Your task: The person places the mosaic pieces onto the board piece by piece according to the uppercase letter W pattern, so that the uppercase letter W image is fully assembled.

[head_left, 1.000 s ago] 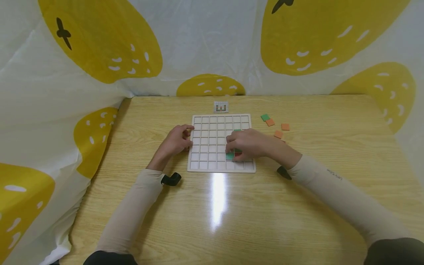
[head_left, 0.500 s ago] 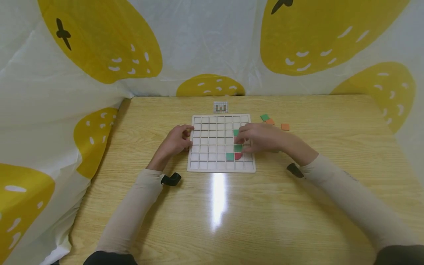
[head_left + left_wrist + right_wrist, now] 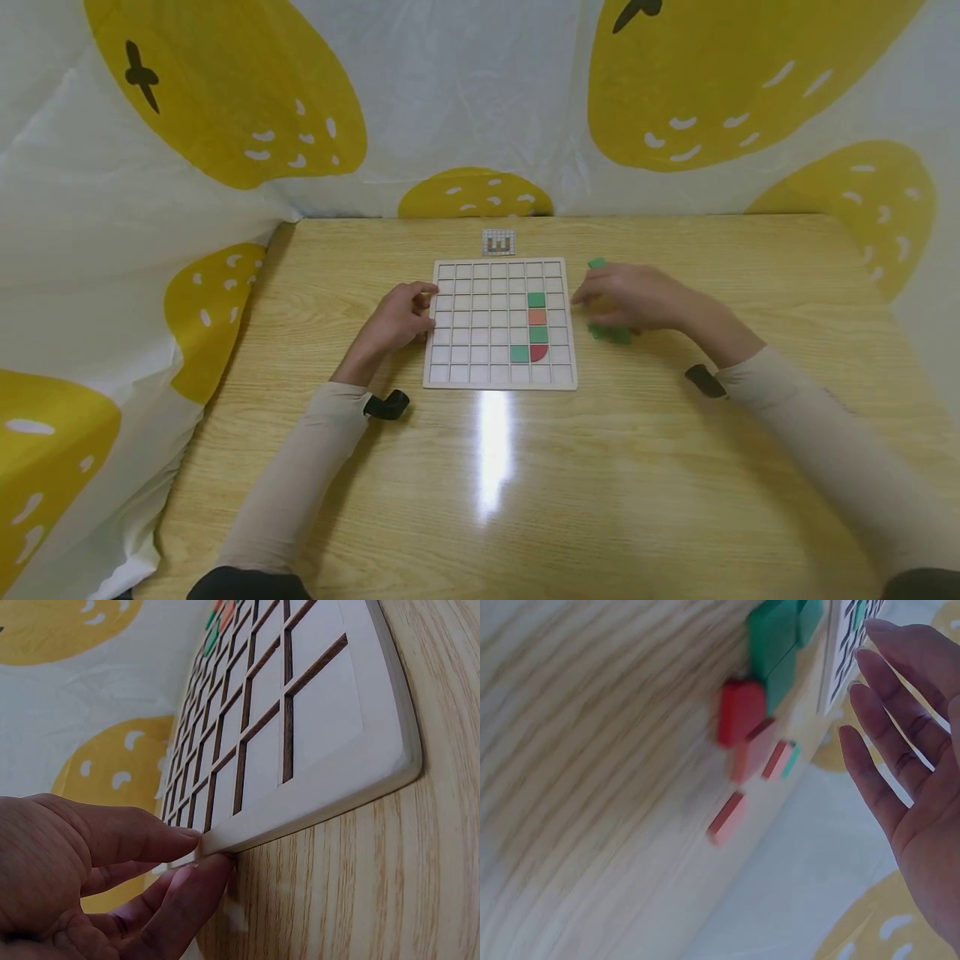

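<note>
A white square grid board (image 3: 480, 384) lies on the table. In its right part, a column runs green tile (image 3: 536, 299), orange tile (image 3: 537, 317), green tile (image 3: 538, 334) and red tile (image 3: 538, 353) with a rounded corner; another green tile (image 3: 520, 354) sits left of the red one. My left hand (image 3: 397, 317) touches the board's left edge with loosely bent fingers, thumb and forefinger (image 3: 157, 838) right at the rim. My right hand (image 3: 645, 296), fingers spread and holding nothing, is over the loose tiles right of the board, partly hiding them in the head view.
In the right wrist view, loose green tiles (image 3: 772, 634), a red tile (image 3: 741, 712) and orange tiles (image 3: 727, 817) lie on the wooden table (image 3: 360, 500). A small pattern card (image 3: 498, 242) lies behind the board. A curtain with yellow shapes (image 3: 480, 192) hangs behind the table.
My right hand has moved off the board to the right, over the loose tiles. The tile column it covered, including the orange tile, now shows. My left hand stays at the board's edge.
</note>
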Motion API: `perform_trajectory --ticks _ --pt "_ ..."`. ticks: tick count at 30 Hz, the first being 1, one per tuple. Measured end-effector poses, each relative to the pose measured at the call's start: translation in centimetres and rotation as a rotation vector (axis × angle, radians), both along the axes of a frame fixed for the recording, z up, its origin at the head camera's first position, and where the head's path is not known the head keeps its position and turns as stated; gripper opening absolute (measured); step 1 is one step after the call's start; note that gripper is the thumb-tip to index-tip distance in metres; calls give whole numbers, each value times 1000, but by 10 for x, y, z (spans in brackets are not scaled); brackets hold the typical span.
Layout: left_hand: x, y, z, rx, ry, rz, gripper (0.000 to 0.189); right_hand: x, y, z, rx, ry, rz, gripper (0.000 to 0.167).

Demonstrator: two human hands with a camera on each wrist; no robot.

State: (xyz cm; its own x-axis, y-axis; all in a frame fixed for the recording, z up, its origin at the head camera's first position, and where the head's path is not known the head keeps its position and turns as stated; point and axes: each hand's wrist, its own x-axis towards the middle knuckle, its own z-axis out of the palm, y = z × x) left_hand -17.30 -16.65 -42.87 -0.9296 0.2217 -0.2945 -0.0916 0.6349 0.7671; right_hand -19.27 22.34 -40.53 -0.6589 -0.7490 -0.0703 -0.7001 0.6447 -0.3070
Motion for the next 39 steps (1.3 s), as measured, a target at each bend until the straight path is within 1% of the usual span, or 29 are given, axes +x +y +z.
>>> perform_trajectory --ticks 4,11,16,22,26,30,36,39 --pt "0 0 1 2 -1 3 59 -5 12 -3 17 0 -36 27" --pt "1 0 1 18 1 -5 59 -12 32 -4 12 13 -64 25" --pt "1 0 0 24 6 -13 59 -15 43 -2 23 -11 -85 24" --pt "1 -1 1 16 6 -16 59 -16 50 -3 20 -33 -67 21" --pt "0 -1 0 6 10 -20 58 -15 52 -5 27 -41 -45 23" --pt "0 -1 -1 5 15 -20 59 -13 51 -7 35 -11 -50 21" --pt "1 -1 1 12 11 -19 59 -10 44 -6 37 59 -94 11" --pt "2 -1 1 16 8 -17 59 -11 42 -7 59 83 -109 11"
